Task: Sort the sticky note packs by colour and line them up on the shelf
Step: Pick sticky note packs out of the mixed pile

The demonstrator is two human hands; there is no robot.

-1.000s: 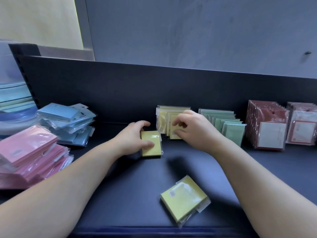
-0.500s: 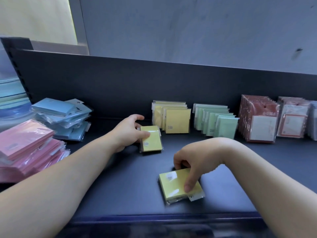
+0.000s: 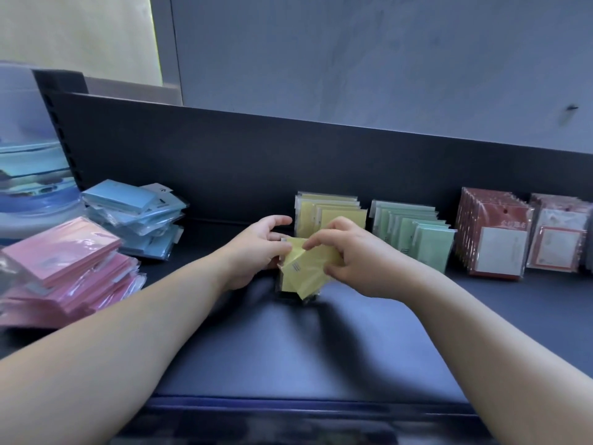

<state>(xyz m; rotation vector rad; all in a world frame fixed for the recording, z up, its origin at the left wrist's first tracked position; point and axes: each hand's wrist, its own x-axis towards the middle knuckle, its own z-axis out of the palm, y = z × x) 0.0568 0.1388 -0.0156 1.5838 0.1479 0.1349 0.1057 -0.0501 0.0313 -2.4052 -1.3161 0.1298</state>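
1. Dim, cool, bluish light, brightest on the far wall (image 3: 353,59) and the pale panel (image 3: 80,33) far left.
2. Soft shadows pool on the shelf (image 3: 305,348) under the left hand (image 3: 256,252), right hand (image 3: 356,258) and yellow packs (image 3: 301,271).
3. Sheen glints off the wrapping of the pink stack (image 3: 64,252), left.
4. Wide-angle bending curves the edges — the near shelf lip and left margin blur.

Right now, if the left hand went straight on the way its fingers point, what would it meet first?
Most likely the upright row of yellow plastic-wrapped sticky note packs: the left hand points its upper fingers at the row's left end. The gap looks small, though depth is unclear.
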